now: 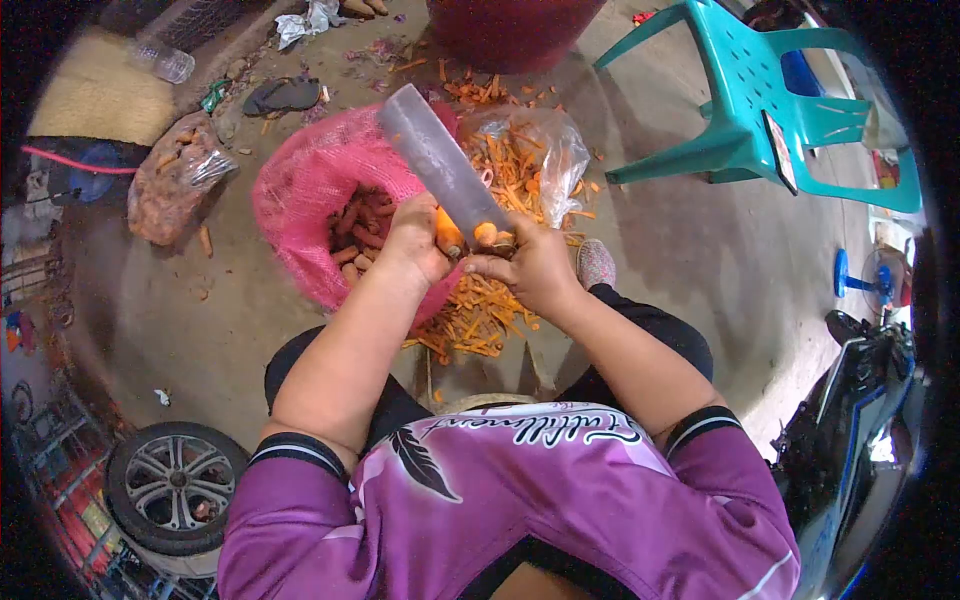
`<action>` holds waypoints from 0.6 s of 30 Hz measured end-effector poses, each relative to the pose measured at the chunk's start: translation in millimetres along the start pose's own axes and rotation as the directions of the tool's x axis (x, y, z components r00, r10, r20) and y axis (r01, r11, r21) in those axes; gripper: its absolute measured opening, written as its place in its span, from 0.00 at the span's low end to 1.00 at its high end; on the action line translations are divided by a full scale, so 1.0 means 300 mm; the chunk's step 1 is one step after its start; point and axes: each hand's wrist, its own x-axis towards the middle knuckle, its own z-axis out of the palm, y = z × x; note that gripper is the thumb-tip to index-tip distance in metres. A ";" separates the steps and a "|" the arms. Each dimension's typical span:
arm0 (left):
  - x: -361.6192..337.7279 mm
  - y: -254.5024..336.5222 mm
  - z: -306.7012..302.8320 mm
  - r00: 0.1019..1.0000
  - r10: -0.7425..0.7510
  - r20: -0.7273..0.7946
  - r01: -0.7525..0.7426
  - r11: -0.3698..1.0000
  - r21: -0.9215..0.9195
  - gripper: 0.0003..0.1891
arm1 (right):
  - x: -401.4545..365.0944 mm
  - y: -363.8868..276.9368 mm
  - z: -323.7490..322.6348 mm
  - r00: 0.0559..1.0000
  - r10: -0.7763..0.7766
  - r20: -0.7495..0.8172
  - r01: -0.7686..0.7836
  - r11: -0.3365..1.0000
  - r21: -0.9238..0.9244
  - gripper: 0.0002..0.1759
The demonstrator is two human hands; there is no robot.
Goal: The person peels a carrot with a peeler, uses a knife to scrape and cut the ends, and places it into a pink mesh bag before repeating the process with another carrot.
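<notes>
My left hand [415, 243] is closed around a carrot [447, 232], its orange peeled side showing. In my right hand [540, 268] is a cleaver [436, 158], its broad grey blade slanting up and left past the left hand's fingers. A round orange carrot end [486, 234] shows at the blade's lower end, close to the right hand's fingers. Below and left, a pink mesh sack [290, 185] gapes around several unpeeled carrots [362, 228]. Orange peelings [480, 312] lie heaped under the hands, with more in and around a clear plastic bag [568, 165].
A teal plastic chair [725, 90] stands at the upper right, a dark red tub [510, 30] at the top. On the left are a filled plastic bag [178, 180], a sandal [283, 96] and a wheel [177, 480]. A motorbike [850, 420] is at the right edge.
</notes>
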 end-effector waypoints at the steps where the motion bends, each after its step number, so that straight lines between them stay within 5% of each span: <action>1: 0.000 -0.006 0.012 0.999 -0.015 -0.037 0.015 1.000 -0.007 0.13 | -0.002 -0.010 -0.001 1.000 -0.007 -0.004 0.006 0.999 -0.050 0.29; 8: 0.028 -0.037 0.016 0.994 0.014 -0.108 -0.010 0.999 0.038 0.11 | -0.002 -0.022 -0.004 0.998 -0.002 -0.056 -0.008 0.984 -0.176 0.33; 11: 0.047 -0.058 0.014 0.964 0.015 -0.267 -0.023 0.999 -0.024 0.12 | -0.007 -0.030 0.012 0.997 0.075 -0.026 -0.079 0.932 -0.354 0.34; 14: 0.064 -0.061 -0.038 0.969 -0.095 -0.227 0.081 0.994 -0.071 0.13 | -0.022 -0.024 0.043 0.994 0.111 -0.012 -0.108 0.930 -0.351 0.34; 17: -0.016 -0.038 0.085 0.970 -0.047 -0.240 0.016 0.991 -0.133 0.13 | -0.013 -0.008 0.040 0.996 0.081 0.033 -0.067 0.950 -0.304 0.31; 18: -0.006 -0.040 0.071 0.970 -0.023 -0.241 0.000 0.995 -0.095 0.12 | -0.004 0.010 0.041 0.992 0.087 0.094 -0.075 0.989 -0.125 0.30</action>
